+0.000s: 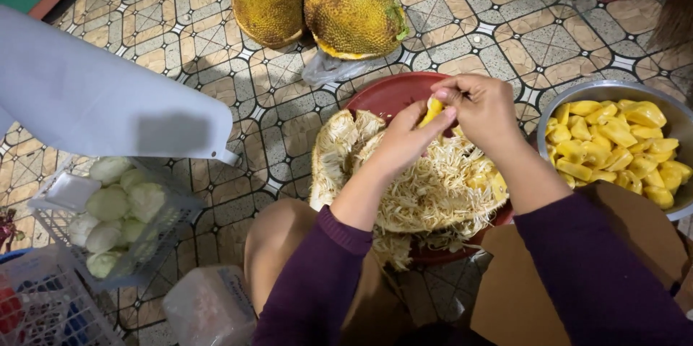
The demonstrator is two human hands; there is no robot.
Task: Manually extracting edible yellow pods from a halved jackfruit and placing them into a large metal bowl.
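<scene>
At the far left of the frame a white mesh basket (162, 234) holds pale green rounded pieces, with a second basket (43, 310) at the lower left corner and a white sheet-like shape (94, 93) above them; none of it is touched by either hand; at upper centre two whole jackfruits (310, 3) lie on the patterned tile floor (209, 50), uncut as far as can be seen, so by my reading a good deal of fruit is left to open

In the middle, a red tray (393, 93) carries an opened jackfruit section (426, 187) — mostly pale stringy fibre now, with only a few yellow bulbs showing at its right side, which suggests this piece is nearly picked out; the left hand (401, 140) reaches up from the lower centre, forearm in a purple sleeve, fingers closed lightly about the lower part of a yellow bulb (433, 110); the right hand (480, 104) comes in from the lower right, wrist bent, thumb and fingers pinched narrow on the top of the same bulb, held just above the tray's centre — both hands meet on it

At the right edge a metal bowl (613, 92) is heaped with cleaned yellow bulbs, near the right forearm, so much of the picking looks done
</scene>
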